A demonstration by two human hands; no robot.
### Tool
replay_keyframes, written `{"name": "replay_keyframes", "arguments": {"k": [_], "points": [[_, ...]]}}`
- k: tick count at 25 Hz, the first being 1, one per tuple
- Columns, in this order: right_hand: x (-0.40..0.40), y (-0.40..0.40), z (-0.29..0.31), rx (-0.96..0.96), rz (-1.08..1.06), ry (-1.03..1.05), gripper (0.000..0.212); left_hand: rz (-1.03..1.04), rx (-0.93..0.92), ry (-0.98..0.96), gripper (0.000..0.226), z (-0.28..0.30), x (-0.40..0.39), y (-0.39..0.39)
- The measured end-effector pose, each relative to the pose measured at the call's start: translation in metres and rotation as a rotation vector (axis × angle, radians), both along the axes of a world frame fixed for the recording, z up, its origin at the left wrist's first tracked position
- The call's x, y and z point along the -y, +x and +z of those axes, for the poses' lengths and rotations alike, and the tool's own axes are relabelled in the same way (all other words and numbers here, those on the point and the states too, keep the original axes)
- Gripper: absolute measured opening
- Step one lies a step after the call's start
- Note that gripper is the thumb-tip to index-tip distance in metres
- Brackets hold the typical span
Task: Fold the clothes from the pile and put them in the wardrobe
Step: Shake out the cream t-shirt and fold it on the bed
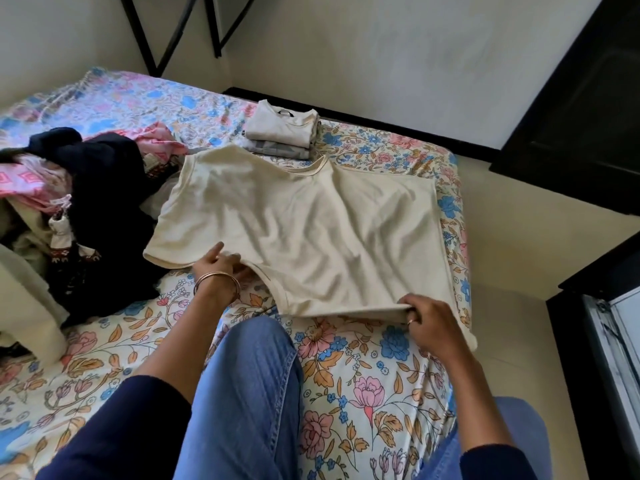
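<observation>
Status: folding in progress, storage not started.

A cream T-shirt (304,233) lies spread on the floral bedsheet (346,393), directly ahead of both hands, neckline on the far side. The right hand (429,323) pinches the near hem between thumb and curled fingers. The left hand (221,265) rests on the shirt's near edge at the sleeve join, fingers extended; whether any fingertip is tucked under the cloth cannot be read from this angle. No fold line is yet set in the body of the shirt, so I judge this garment to be at the spreading and smoothing step.

Done so far: a small stack of folded clothes (280,133) sits beyond the shirt, well past the reach of either hand, holding at least two or three pieces.

Remaining: the unfolded pile (79,188), dark and pink items heaped together, lies outboard of the left hand and looks larger than the finished stack. A dark cabinet edge (595,334) stands outboard of the right hand; it may be the wardrobe. No garment is seen inside it.
</observation>
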State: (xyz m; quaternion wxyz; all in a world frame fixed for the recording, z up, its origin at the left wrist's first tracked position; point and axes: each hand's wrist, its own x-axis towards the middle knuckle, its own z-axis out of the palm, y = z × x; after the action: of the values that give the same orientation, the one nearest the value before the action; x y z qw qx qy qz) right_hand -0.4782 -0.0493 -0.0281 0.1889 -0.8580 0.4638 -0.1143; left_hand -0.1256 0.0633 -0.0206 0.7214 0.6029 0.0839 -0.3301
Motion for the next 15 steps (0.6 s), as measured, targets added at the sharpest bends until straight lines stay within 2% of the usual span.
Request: {"name": "replay_keyframes", "arguments": {"k": [2,4,6,8,11,13,15], "points": [[0.022,0.007,0.024,0.042,-0.084,-0.042,0.034,0.046,0.227,0.166,0.055,-0.003,0.009,0.020],[0.057,0.018,0.046,0.005,-0.119,-0.085,0.032,-0.002,0.543,0.463,0.050,-0.002,0.021,0.042],[0.098,0.034,0.062,-0.045,-0.143,-0.141,0.026,-0.099,0.718,0.597,0.048,0.002,0.039,0.064],[0.145,0.058,0.064,-0.113,-0.188,-0.169,0.023,-0.265,0.844,0.767,0.050,0.011,0.067,0.082],[0.191,0.090,0.044,-0.367,-0.250,-0.221,0.027,-0.615,1.114,1.057,0.061,0.017,0.093,0.100],[0.183,0.099,0.027,-0.332,-0.276,-0.297,0.031,-0.668,1.348,1.207,0.060,0.013,0.083,0.112],[0.161,0.109,0.003,-0.178,-0.230,-0.296,0.026,-0.533,1.512,1.214,0.055,0.002,0.074,0.128]]}}
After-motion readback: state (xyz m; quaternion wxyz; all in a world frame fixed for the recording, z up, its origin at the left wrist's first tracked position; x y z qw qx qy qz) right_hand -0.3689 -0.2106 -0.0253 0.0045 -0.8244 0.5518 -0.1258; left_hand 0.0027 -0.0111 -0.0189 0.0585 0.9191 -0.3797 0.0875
